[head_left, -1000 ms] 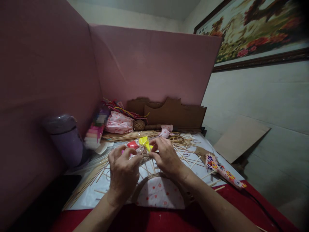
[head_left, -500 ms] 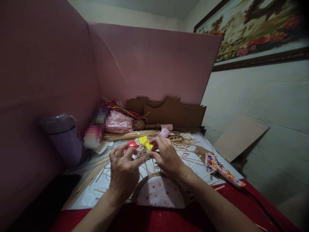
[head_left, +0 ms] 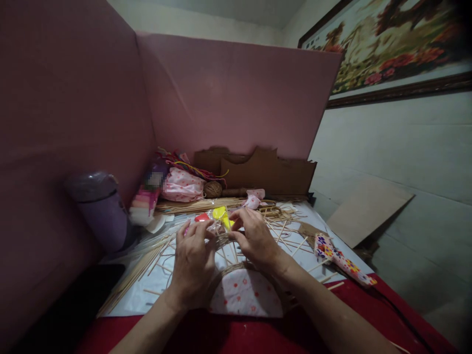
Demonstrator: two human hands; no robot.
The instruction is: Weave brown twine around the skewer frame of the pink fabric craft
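Observation:
A round piece of dotted white cloth lies at the table's near edge, bordered by twine, with thin sticks fanning out from it. Across the far ends of these sticks runs a band of brown twine. My left hand has its fingers curled over the left end of this band, thumb partly hidden. With thumb and fingers bent together, my right hand pinches the band's right end. Just beyond the fingers lie a yellow packet and a red packet in clear wrapping.
Bundled sticks lie on the left, near a purple tumbler. A twine ball, a dotted pouch and torn cardboard line the back. On the right rests a flower-patterned tool with a dark cord.
My left hand has shifted slightly right and turned, its fingers now lying over the twine band. The right hand has hardly moved.

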